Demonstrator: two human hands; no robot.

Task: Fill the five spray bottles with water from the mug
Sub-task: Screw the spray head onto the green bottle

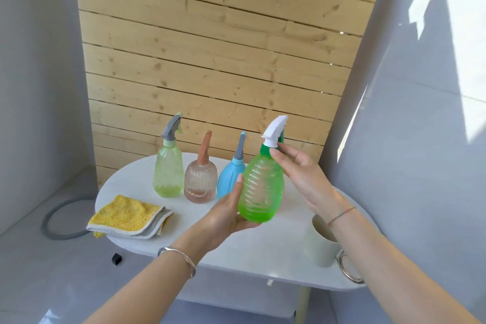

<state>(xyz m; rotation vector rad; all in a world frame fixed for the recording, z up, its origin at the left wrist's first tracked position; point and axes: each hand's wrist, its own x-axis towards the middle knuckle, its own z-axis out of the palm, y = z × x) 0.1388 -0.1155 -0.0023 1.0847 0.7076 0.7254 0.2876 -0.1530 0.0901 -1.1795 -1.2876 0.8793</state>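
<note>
I hold a bright green ribbed spray bottle with a white trigger head above the white table. My left hand cups its base, fingers curled round it. My right hand touches the green collar at the neck with its fingertips. Water fills the bottle's lower part. Behind stand a pale green bottle with a grey head, a ribbed pink bottle and a blue bottle, partly hidden by the green one. A white mug stands at the right, under my right forearm.
A folded yellow and grey cloth lies on the table's left end. A wooden slat wall rises behind the table. A grey ring and a small black cube lie on the floor to the left.
</note>
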